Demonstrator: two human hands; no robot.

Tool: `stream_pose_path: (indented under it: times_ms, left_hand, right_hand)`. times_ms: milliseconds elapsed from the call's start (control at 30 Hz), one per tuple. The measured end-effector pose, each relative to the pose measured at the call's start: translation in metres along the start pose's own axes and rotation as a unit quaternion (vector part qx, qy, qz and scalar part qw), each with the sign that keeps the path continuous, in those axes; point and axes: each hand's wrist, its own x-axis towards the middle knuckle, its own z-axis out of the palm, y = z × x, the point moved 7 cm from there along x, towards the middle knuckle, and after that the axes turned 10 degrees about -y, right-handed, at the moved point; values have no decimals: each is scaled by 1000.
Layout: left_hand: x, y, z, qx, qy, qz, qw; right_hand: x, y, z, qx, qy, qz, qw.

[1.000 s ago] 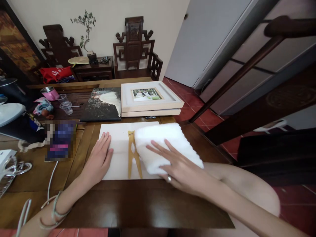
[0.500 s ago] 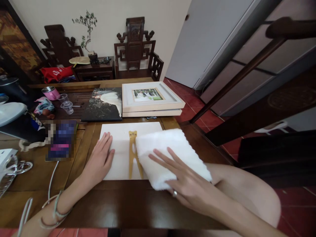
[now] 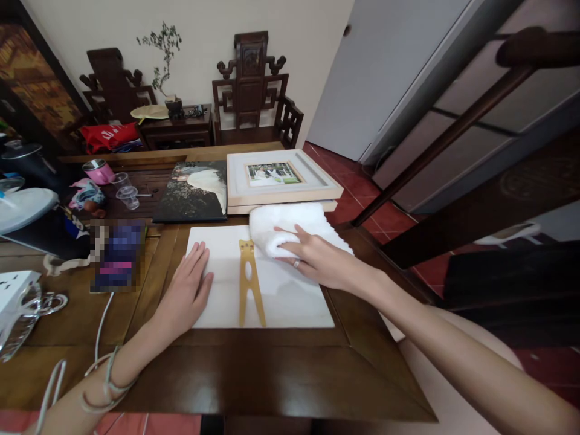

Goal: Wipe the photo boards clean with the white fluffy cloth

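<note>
My left hand point(image 3: 193, 290) lies flat on the left edge of a white board point(image 3: 290, 305), fingers stretched out. A gold A-shaped stand leg point(image 3: 249, 278), with a small hinge at its top, lies on the middle of the board. My right hand point(image 3: 312, 257) grips a fluffy white cloth point(image 3: 290, 217), which is bunched up under the fingers. The cloth covers the board's upper right corner and reaches past it onto the table. Part of the thumb is hidden in this view.
Behind the board lie framed pictures in a stack point(image 3: 283, 196) and a dark picture panel point(image 3: 193, 193). To the left are a phone point(image 3: 118, 257) with a white cable, a pink mug point(image 3: 98, 172) and clear cups point(image 3: 128, 194). A wooden chair point(image 3: 446, 127) stands at the right.
My right hand has pushed the cloth away from me to the board's far right corner, uncovering its lower right part. The cloth is more bunched. My left hand stays on the board.
</note>
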Motion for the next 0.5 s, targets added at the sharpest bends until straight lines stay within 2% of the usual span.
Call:
stream_pose_path:
  times_ms: [100, 267, 367, 433, 500]
  left_hand:
    - [0, 0, 0, 0, 0, 0, 1000]
    - [1, 1, 0, 0, -1, 1, 1000]
    - [1, 2, 0, -2, 2, 0, 1000]
    - [1, 2, 0, -4, 1, -1, 1000]
    - [1, 1, 0, -4, -1, -3, 1000]
  right_hand:
    - [-13, -15, 5, -6, 0, -5, 1000]
    - [-69, -70, 14, -4, 39, -38, 999]
    - [-95, -95, 16, 0, 25, -53, 998]
    - [-99, -99, 16, 13, 8, -56, 998]
    - [-91, -89, 15, 30, -1, -53, 998]
